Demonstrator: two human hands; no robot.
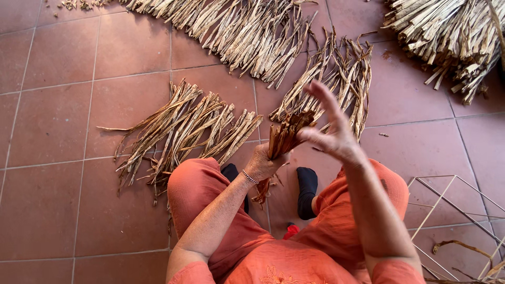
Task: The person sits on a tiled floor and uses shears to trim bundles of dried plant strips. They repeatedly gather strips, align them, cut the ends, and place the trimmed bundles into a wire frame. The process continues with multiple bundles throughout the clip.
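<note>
My left hand (261,164) grips a bundle of dried strips (283,138); right hand (331,131) open, fingers spread, just beside it. Beyond both: terracotta tile floor (52,121) w/ more strip piles (184,129).

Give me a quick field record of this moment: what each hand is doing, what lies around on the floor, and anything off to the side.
left hand: clenched around a bunch of dried leaf strips, held upright
right hand: open, fingers spread, at the top of the bunch
floor: reddish tiles
in front: two fanned piles of strips
far edge: larger heaps
right side: wire frame
posture: seated, orange trousers, dark socks
</note>
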